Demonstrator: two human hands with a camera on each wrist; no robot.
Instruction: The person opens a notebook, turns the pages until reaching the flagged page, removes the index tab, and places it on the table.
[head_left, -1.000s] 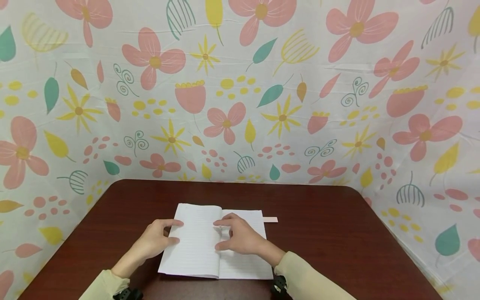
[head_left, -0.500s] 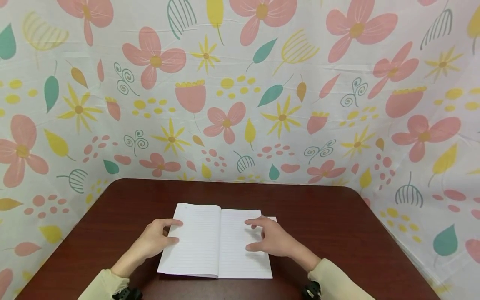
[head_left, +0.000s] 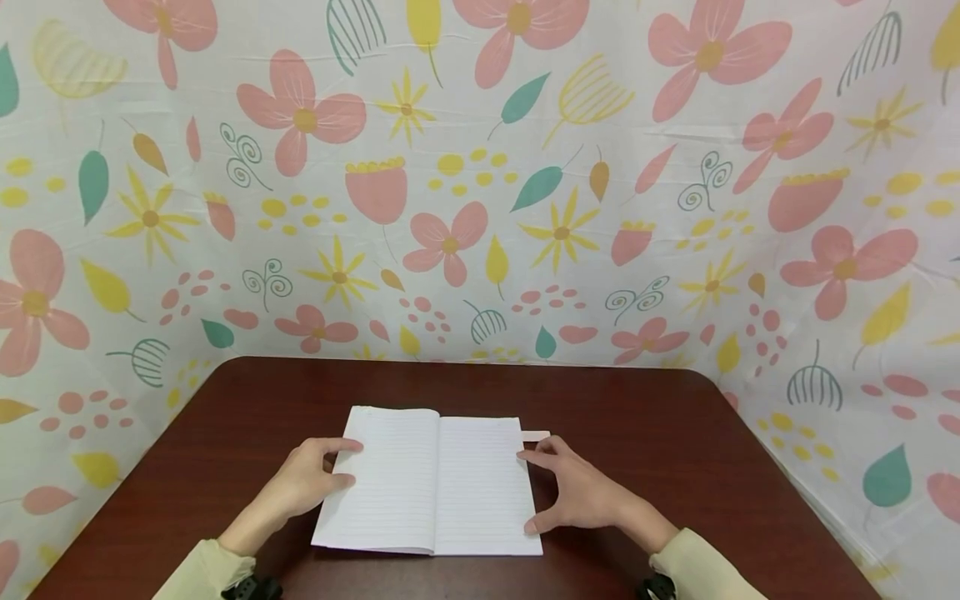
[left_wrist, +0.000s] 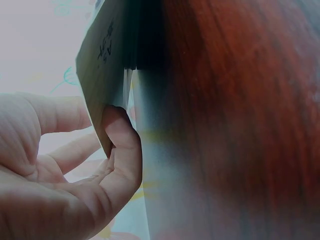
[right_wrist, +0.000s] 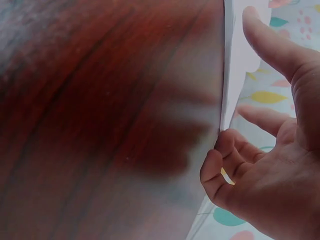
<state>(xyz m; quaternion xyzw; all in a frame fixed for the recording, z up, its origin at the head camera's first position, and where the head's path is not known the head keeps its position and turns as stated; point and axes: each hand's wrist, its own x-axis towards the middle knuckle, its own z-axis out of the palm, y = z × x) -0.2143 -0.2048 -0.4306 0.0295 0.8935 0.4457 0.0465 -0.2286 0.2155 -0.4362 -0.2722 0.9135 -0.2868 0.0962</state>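
Observation:
An open lined notebook [head_left: 476, 492] lies flat on the brown table, its ruled pages without writing. My left hand [head_left: 303, 479] holds its left edge, with thumb and index finger on the page. From the left wrist, a finger shows curled under the cover [left_wrist: 100, 67], which bears small dark handwriting. At the right edge is my right hand [head_left: 581, 487], thumb and index finger spread apart with their tips at the page margin. The right wrist view shows its other fingers [right_wrist: 212, 167] bent beside the edge. A pale strip [head_left: 535, 436] sticks out past the notebook's upper right.
The dark wooden table [head_left: 675, 433] extends around the notebook on all sides. Behind and beside it hangs a white cloth [head_left: 480, 167] printed with pink, yellow and green flowers and leaves.
My right hand has slid rightward from the notebook's centre fold across the right page to its outer edge. The right page is now uncovered. My left hand has stayed at the left edge.

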